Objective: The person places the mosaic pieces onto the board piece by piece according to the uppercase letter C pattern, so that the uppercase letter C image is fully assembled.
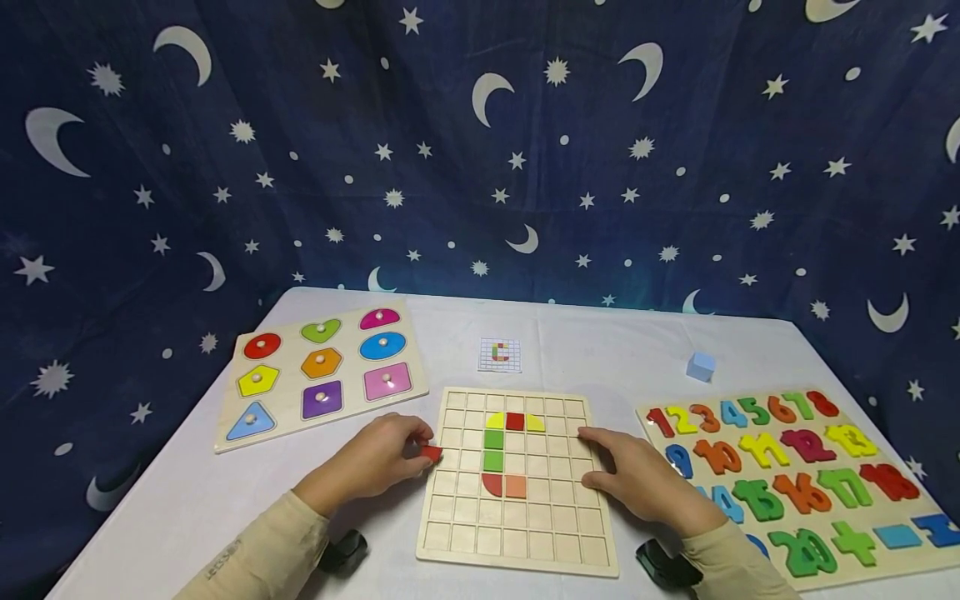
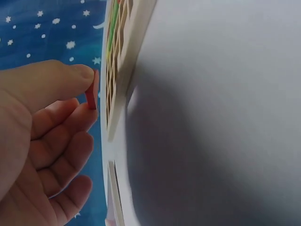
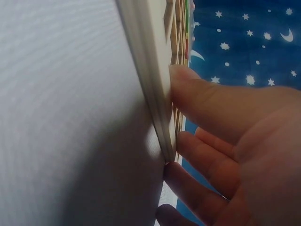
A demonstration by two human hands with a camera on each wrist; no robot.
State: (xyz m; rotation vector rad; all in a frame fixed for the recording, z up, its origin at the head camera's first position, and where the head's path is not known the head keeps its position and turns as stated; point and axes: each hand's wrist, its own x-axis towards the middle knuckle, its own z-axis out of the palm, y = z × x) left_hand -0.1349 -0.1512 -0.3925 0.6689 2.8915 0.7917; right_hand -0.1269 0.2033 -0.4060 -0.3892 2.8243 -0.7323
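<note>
A wooden grid board (image 1: pixel 465 537) lies mid-table, with yellow, red, green and orange tiles set in a partial C shape. The red square tile (image 1: pixel 514 422) sits between two yellow rounded ones, and two green tiles (image 1: pixel 493 450) run below at the left. Beneath these are a red rounded tile (image 1: pixel 492 484) and an orange square (image 1: pixel 515 486). At the board's left edge, my left hand (image 1: pixel 386 454) pinches a small red tile (image 2: pixel 92 90) between thumb and index finger. My right hand (image 1: pixel 637 475) rests with thumb and fingers touching the board's right edge, the fingers loosely extended.
Behind the board lies a small printed pattern card (image 1: pixel 499 355). A shape puzzle (image 1: pixel 288 408) with knobs is at the left, a number puzzle (image 1: pixel 817 508) at the right. A blue cube (image 1: pixel 701 367) stands back right. A star-and-moon cloth (image 1: pixel 450 150) hangs behind the table.
</note>
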